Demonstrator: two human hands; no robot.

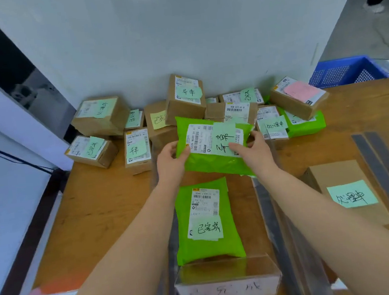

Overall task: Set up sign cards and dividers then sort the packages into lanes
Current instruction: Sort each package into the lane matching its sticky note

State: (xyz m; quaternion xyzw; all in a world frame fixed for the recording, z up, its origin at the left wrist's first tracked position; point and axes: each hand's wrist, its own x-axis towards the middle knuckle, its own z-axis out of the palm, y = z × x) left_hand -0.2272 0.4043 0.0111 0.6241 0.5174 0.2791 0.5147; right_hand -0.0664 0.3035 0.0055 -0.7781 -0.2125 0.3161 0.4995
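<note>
Both hands hold the same green mailer bag (212, 145), one at each short end: the left hand (169, 160) has its grip clamped on the left edge, thumb on top beside the barcode label, and the right hand (254, 152) pinches the right edge with its thumb on the pale green note stuck to the label. The bag sits between the hands, raised a little off the bench (95, 209), its long axis running left to right across the person's front. Neither hand is nearer; it is a shared hold. Just below the bag, toward the person, a second green bag (207, 219) lies lengthwise in the middle lane, between clear dividers (268, 211) and behind a clear sign card (228, 284). To the right, a flat brown package (344, 180) lies in the neighbouring lane. Beyond the hands, unsorted boxes (184, 98) crowd against the wall.
</note>
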